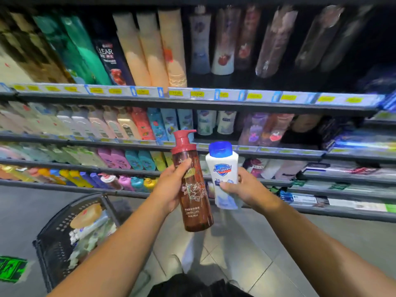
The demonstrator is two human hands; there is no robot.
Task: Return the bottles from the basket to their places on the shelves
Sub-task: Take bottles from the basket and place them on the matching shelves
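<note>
My left hand (pixel 171 186) has its grip clamped round a brown pump bottle (pixel 197 211) with a red top, tilted slightly left. My right hand (pixel 248 187) grips a white blue-capped bottle (pixel 222 166) just beside it. I see both 2 bottles raised before the shelves (pixel 192 103). The basket (pixel 49 239) sits low left, with items inside.

A translucent red-brown pump bottle (pixel 194 189), its top tipped left, and a blue-capped white Safeguard bottle (pixel 222 168) are held side by side before stocked shelves (pixel 192 102); more bottles (pixel 87 228) lie in the black basket (pixel 51 239), near left.
</note>
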